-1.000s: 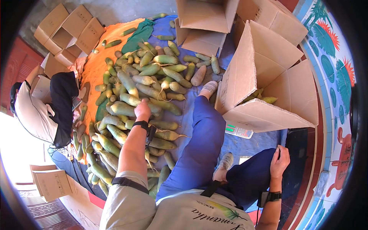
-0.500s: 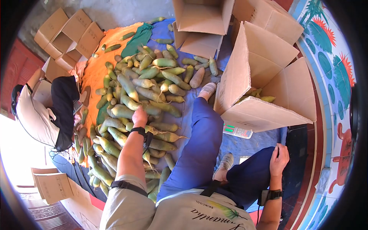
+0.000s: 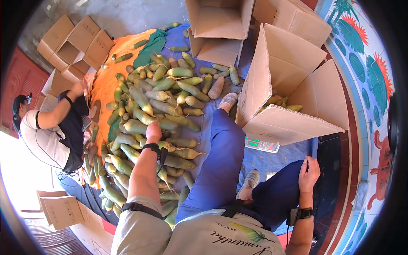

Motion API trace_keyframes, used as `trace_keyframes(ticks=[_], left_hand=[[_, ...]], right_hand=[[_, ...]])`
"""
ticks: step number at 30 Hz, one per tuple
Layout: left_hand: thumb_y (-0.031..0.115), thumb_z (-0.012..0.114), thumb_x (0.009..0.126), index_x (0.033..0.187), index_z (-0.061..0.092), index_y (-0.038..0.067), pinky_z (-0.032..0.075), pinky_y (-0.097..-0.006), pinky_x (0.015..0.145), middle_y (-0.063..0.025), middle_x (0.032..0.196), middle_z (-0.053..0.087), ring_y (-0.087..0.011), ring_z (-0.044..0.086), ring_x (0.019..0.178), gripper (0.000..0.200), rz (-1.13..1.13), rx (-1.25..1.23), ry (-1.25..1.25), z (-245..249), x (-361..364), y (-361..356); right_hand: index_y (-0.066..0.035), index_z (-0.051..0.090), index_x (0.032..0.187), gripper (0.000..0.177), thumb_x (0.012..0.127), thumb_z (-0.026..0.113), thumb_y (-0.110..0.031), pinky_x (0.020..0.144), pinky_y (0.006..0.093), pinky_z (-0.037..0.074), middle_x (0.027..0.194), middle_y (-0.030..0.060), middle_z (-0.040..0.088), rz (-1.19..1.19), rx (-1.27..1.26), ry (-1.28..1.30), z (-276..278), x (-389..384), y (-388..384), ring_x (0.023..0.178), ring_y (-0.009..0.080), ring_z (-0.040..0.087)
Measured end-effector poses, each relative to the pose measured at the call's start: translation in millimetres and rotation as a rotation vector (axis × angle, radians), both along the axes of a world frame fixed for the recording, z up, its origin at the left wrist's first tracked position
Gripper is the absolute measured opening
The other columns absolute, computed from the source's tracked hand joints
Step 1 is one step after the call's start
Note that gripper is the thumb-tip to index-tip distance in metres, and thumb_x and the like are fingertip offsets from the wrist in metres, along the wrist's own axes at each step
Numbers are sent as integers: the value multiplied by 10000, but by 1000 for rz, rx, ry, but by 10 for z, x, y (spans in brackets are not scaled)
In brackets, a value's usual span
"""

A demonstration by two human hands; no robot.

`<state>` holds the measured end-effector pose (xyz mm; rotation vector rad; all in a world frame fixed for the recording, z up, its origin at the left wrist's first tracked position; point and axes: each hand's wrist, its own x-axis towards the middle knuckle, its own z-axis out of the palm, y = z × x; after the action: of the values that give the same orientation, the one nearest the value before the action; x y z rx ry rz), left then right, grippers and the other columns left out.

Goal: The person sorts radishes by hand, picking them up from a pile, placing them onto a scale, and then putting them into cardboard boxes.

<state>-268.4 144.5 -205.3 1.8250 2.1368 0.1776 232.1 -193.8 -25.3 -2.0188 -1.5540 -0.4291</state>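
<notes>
A large pile of green radishes is spread over the cloths in front of me. My left hand reaches into its middle, fingers closed at the end of a green radish; the fingertips are partly hidden. On my bent right knee rests my right hand, loosely curled, thumb apart, with nothing in it. To the right of the pile, an open cardboard box holds several green radishes. The box sits on a scale whose keypad and lit green display show below it.
Another person sits at the left edge of the pile. More open cardboard boxes stand at the back, and others at the far left. Orange cloth and blue cloth cover the floor. A painted wall borders the right.
The view has shifted slightly. My left hand stays at nearly the same spot in the pile, and my right hand remains on the knee. The other person's arm has come forward and head has lifted.
</notes>
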Motion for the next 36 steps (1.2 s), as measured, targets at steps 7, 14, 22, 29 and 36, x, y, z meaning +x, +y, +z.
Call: trace_keyframes(ticks=[7, 14, 22, 29, 36], left_hand=[[291, 460, 949, 1052, 620, 73, 489, -492, 847, -225, 1018, 649, -419, 603, 977, 289, -110, 37, -22, 29, 33, -68], [205, 617, 797, 927, 662, 28, 518, -420, 833, -150, 1023, 618, -309, 636, 943, 224, -281, 77, 266, -467, -348, 136], [186, 441, 930, 894, 625, 11, 505, -444, 785, -210, 957, 650, -381, 626, 860, 256, -226, 446, 112, 20, -394, 52], [157, 448, 958, 778, 536, -5, 474, -324, 641, -111, 661, 609, -205, 597, 632, 258, 119, 629, -870, 833, -191, 183], [117, 450, 974, 789, 512, 14, 481, -337, 773, -78, 732, 618, -218, 609, 753, 220, -141, 582, -1496, 2264, 703, -75]], right_hand=[[13, 605, 898, 85, 814, 597, 24, 641, 408, 461, 811, 163, 585, 0, 16, -15, 4, -10, 3, 718, 344, 579], [10, 600, 894, 81, 814, 605, 23, 640, 412, 463, 809, 158, 591, -8, 30, -14, 5, -21, -7, 719, 340, 580], [11, 602, 900, 97, 805, 617, 23, 654, 416, 468, 815, 158, 596, -5, 61, -10, -12, -16, -18, 725, 340, 583], [-2, 613, 877, 90, 789, 629, 13, 665, 415, 477, 803, 150, 599, -24, 68, -9, -8, -47, -7, 731, 336, 587], [-26, 622, 859, 111, 756, 651, -1, 661, 410, 481, 790, 127, 605, -45, 96, -6, -26, -49, -23, 730, 326, 596]])
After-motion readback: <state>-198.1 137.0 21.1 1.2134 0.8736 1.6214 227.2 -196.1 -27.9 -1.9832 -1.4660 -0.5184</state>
